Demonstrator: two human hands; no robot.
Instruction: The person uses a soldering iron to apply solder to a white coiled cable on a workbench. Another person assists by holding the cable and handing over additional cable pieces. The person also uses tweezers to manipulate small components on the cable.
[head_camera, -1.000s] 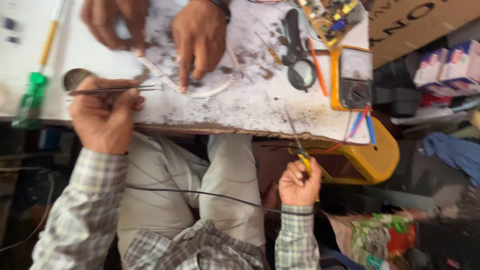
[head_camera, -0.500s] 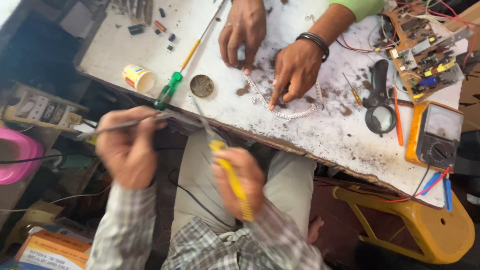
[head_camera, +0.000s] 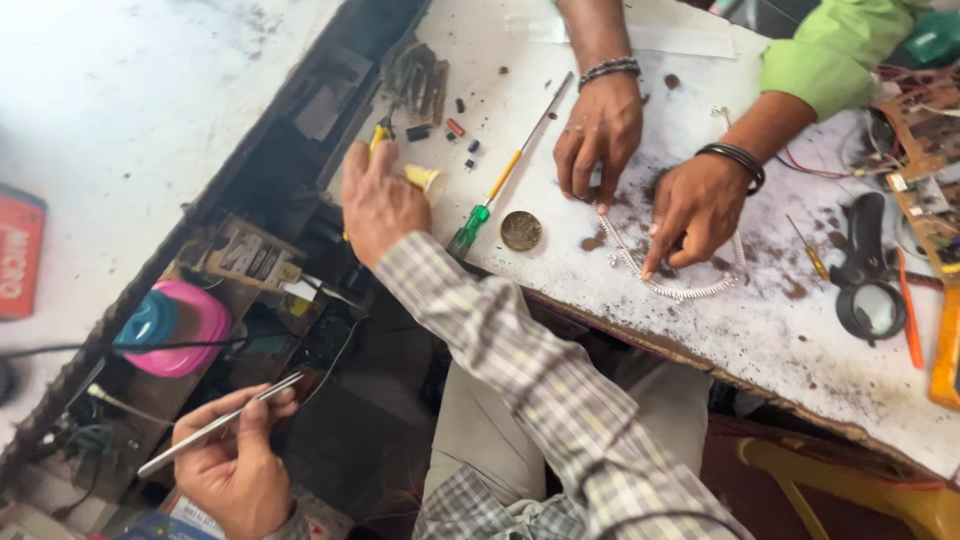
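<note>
My left hand (head_camera: 235, 460) is low at the bottom left, below the table, and pinches thin metal tweezers (head_camera: 215, 428) that point left. My right hand (head_camera: 382, 200), in a plaid sleeve, reaches over the white table's (head_camera: 800, 350) left end and grips a yellow-handled tool (head_camera: 378, 133). A small cream cup (head_camera: 422, 177) sits just right of it. Close by lie a green-handled screwdriver (head_camera: 470, 232) and a round tin (head_camera: 521, 230). Another person's two hands (head_camera: 600, 130) (head_camera: 695, 205) press on a coiled wire (head_camera: 680, 291) on the table.
Small components lie scattered near the table's left end. A black magnifier (head_camera: 868, 305), a circuit board (head_camera: 925, 150) and a yellow meter (head_camera: 945, 350) stand at the right. A cluttered shelf with a pink round object (head_camera: 185, 330) is on the left, a yellow stool (head_camera: 850, 480) below.
The view has swung left. My right hand rose from my lap to the table's left end with the yellow tool. My left hand dropped to the bottom left with the tweezers.
</note>
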